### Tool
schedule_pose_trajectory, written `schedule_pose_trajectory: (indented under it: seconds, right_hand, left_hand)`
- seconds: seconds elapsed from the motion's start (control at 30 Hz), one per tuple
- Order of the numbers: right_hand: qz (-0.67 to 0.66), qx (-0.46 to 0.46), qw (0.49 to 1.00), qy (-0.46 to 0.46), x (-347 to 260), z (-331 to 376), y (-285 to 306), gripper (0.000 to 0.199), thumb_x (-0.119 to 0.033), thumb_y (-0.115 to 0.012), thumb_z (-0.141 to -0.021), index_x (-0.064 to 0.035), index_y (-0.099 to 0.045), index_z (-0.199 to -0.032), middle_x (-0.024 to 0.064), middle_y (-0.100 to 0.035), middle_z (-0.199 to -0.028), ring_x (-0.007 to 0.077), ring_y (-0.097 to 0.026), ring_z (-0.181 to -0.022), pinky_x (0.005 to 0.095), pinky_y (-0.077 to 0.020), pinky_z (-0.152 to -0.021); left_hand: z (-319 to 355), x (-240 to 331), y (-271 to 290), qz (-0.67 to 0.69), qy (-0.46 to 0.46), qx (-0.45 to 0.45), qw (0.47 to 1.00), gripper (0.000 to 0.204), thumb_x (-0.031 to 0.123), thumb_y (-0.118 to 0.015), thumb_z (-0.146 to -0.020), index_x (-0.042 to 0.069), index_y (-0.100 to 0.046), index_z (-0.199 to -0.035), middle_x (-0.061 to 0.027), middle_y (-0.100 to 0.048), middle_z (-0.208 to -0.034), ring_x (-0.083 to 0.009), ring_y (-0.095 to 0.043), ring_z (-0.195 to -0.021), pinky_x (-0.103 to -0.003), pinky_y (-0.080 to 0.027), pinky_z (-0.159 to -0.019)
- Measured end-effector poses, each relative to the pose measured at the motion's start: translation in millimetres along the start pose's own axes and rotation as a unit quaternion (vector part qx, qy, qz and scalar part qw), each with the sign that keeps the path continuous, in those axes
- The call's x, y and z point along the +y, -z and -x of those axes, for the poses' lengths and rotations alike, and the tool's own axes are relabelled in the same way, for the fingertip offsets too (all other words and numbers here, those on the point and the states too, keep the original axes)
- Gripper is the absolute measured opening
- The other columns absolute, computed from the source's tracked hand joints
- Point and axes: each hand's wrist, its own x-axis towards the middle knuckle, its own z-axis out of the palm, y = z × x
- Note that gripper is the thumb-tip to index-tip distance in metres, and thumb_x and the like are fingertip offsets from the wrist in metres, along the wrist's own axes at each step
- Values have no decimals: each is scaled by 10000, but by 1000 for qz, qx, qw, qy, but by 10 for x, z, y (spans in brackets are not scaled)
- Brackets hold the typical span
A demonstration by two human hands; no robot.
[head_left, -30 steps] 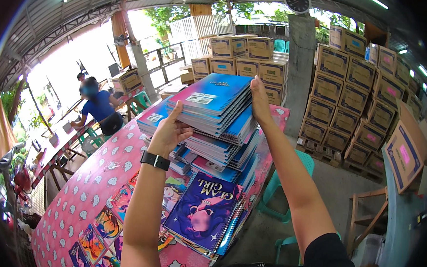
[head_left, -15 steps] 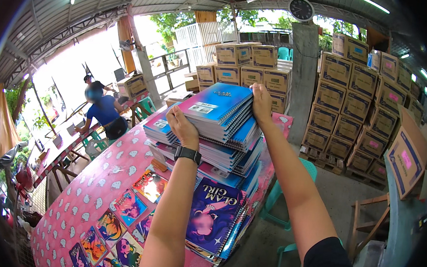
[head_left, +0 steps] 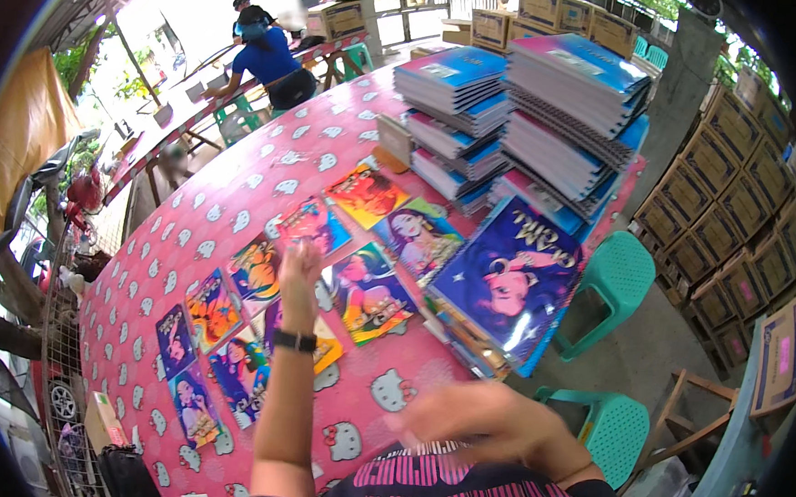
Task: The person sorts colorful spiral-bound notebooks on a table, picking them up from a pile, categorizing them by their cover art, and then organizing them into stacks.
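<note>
A person is looking down at a long table covered in a pink patterned plastic cloth (head_left: 235, 229). Their left hand (head_left: 299, 262), with a black watch at the wrist, is reaching out over rows of small colourful picture cards (head_left: 260, 272) lying flat on the cloth; the fingers are stretching forward and loosely spread, clamped on nothing, hovering at or just touching a card with a pink and blue picture (head_left: 313, 225). Whether the fingertips are making contact cannot be told. Their right hand (head_left: 479, 417) is sitting low, close to the body, blurred by motion, and whether it is holding anything cannot be told.

Just right of the cards, a large blue spiral notebook with a cartoon cover (head_left: 510, 278) is lying on top of a low pile at the table edge. Behind it, tall stacks of blue and pink spiral notebooks (head_left: 525, 110) are standing. Green plastic stools (head_left: 615, 275) are sitting beside the table, brown cardboard boxes (head_left: 728, 214) are lining the right side, and a person in a blue shirt (head_left: 268, 58) is working at the far end.
</note>
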Motion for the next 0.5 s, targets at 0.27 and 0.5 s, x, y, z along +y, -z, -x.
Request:
schedule_pose_trajectory:
  seconds: [0.27,0.5]
  right_hand:
    - [612,292,708,-197,3648,-1053,349,183,-92,-531,-716,20,-633,-818,231,-627,-846,381,-612,-818,444,-486,-751]
    - [668,85,577,-463,3472,-1317,401,230,-112,-508,-811,-64,-691,-942,160,-669,-976,283,-661,-899,389,-526,-759]
  left_hand:
    - [1047,-166,1082,-51,169,7,984,141,90,-570,-860,40,-546,-989,-52,-605,-845,-109,-576,-730,-230,-471,-674]
    - [815,65,1281,-61,177,-43,981,231,169,-573,-865,56,-531,-1062,-54,-594,-1013,-136,-567,-933,-283,-437,-827]
